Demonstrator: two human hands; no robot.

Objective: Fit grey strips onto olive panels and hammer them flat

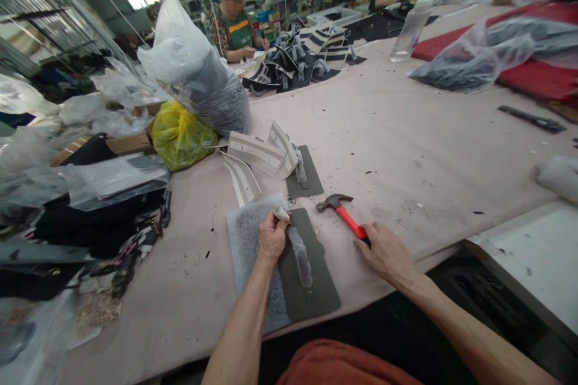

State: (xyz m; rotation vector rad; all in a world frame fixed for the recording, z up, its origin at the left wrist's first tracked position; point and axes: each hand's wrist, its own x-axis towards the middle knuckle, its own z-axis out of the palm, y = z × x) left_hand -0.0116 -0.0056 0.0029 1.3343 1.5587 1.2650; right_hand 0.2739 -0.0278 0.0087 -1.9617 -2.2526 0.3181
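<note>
My left hand [272, 234] pinches a small whitish piece [282, 213] at the top left corner of a dark green-grey panel [323, 277]. A plastic-wrapped strip [301, 258] lies along that panel, which partly overlaps a speckled grey slab [246, 240]. On the right, my right hand [383, 251] is closed on the red handle of a claw hammer [350, 221], its head resting on or just above the table. Behind the panel lies a second green-grey panel [313, 177] with a wrapped strip, and cream curved pieces [257, 153] rest partly over it.
Plastic bags, one yellow [180, 135], stand at the left back near dark cloth. A clear bottle [410, 30], bagged goods and a black cutter [531, 119] are at the right. Across the table [361, 126], a person handles pieces beside a dark pile [293, 63].
</note>
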